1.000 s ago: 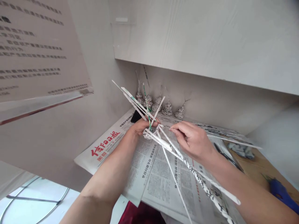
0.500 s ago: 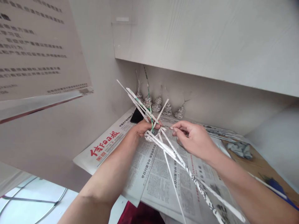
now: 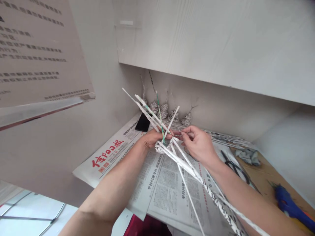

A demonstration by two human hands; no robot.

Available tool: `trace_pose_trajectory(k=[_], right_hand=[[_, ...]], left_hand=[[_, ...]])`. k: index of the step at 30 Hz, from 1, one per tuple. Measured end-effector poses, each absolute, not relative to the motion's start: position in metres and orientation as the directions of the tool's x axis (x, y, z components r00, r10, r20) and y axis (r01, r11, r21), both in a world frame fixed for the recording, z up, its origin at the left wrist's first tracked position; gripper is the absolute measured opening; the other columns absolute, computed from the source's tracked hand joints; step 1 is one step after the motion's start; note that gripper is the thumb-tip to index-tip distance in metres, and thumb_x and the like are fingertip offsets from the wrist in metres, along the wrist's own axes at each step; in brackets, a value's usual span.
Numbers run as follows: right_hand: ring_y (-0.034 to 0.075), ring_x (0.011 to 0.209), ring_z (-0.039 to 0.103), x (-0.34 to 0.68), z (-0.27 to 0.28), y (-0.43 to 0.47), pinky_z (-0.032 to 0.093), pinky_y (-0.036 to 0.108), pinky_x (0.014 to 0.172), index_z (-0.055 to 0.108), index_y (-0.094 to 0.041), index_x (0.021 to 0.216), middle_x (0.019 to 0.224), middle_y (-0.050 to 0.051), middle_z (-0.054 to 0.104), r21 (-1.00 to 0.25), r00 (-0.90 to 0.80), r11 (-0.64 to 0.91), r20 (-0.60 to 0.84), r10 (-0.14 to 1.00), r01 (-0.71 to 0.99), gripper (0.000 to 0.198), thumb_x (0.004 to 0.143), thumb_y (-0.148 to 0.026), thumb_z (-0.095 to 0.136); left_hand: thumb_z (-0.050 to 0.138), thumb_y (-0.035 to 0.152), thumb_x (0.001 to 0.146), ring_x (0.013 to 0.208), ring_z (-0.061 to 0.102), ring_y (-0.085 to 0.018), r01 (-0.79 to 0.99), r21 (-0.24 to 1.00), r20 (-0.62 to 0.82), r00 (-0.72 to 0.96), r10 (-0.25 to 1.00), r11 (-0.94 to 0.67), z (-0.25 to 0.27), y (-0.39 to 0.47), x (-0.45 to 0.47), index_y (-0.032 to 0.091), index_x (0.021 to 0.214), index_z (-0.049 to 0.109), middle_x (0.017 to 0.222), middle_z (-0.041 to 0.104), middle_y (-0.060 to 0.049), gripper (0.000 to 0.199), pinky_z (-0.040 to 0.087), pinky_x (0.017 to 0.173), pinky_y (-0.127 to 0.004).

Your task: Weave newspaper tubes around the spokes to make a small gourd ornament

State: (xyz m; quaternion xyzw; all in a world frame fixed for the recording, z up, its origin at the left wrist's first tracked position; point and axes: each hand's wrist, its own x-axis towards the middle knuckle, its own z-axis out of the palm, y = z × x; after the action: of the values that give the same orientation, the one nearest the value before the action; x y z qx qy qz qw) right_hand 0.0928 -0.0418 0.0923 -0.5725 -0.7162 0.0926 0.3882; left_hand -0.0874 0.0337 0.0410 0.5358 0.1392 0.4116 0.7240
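Observation:
My left hand [image 3: 153, 137] is closed on a small woven paper piece [image 3: 159, 148] made of rolled newspaper strips. Long paper strips [image 3: 182, 164] cross at the weave and stick out both ways, some toward the wall and some down past my right forearm. One of them, a green-marked strip [image 3: 158, 105], points upward. Just right of the weave, my right hand [image 3: 200, 144] pinches thumb and index finger together on a paper strip whose end is mostly hidden. Fingertips of both hands nearly meet.
Newspaper sheets [image 3: 169, 193] cover the tabletop. Behind lie a black phone [image 3: 143, 123], several gourd-shaped woven pieces [image 3: 187, 118] and a row of rolled strips [image 3: 223, 139]. Scissors [image 3: 236, 168], a grey cloth [image 3: 248, 156] and a blue glue gun [image 3: 289, 201] lie right. A white panel [image 3: 209, 42] overhangs.
My right hand has come slightly left, closer to my left fingers and the weave. The view has shifted, showing the scissors and more of the glue gun.

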Motion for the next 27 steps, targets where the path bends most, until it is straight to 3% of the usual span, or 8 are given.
trace_pose_trajectory(k=[8,13,22,27], right_hand=[[0.018,0.07,0.068,0.094,0.082,-0.048,0.048,0.028,0.066,0.064,-0.023,0.092,0.081,0.002,0.073,-0.392,-0.1,0.389,0.586,0.804,0.834,0.016,0.087,-0.03,0.051],[0.018,0.071,0.067,0.098,0.081,-0.049,0.048,0.027,0.067,0.064,-0.023,0.089,0.08,0.003,0.072,-0.295,-0.138,0.404,0.635,0.76,0.866,0.014,0.086,-0.028,0.052],[0.016,0.065,0.067,0.101,0.079,-0.044,0.048,0.025,0.061,0.066,-0.022,0.084,0.073,0.001,0.072,-0.497,-0.038,0.375,0.563,0.825,0.783,0.013,0.085,-0.031,0.055],[0.017,0.07,0.067,0.103,0.083,-0.046,0.047,0.026,0.066,0.066,-0.022,0.084,0.077,0.001,0.072,-0.399,-0.104,0.345,0.516,0.851,0.849,0.013,0.084,-0.027,0.054]], left_hand=[[0.085,0.025,0.054,0.056,0.06,-0.013,-0.439,0.891,0.21,0.622,0.754,0.114,0.04,0.032,-0.084,0.009,0.072,0.069,0.064,0.067,-0.005,0.029,0.045,0.059,-0.025],[0.083,0.024,0.058,0.069,0.066,-0.018,-0.483,0.857,0.239,0.682,0.691,0.181,0.039,0.031,-0.081,0.01,0.077,0.07,0.079,0.072,-0.01,0.027,0.049,0.065,-0.028],[0.083,0.025,0.058,0.078,0.069,-0.023,-0.472,0.862,0.225,0.682,0.696,0.184,0.035,0.033,-0.08,0.009,0.076,0.069,0.085,0.073,-0.014,0.028,0.052,0.071,-0.032],[0.085,0.025,0.055,0.078,0.069,-0.024,-0.439,0.879,0.186,0.675,0.713,0.186,0.037,0.031,-0.079,0.008,0.076,0.069,0.083,0.072,-0.014,0.032,0.053,0.069,-0.032]])
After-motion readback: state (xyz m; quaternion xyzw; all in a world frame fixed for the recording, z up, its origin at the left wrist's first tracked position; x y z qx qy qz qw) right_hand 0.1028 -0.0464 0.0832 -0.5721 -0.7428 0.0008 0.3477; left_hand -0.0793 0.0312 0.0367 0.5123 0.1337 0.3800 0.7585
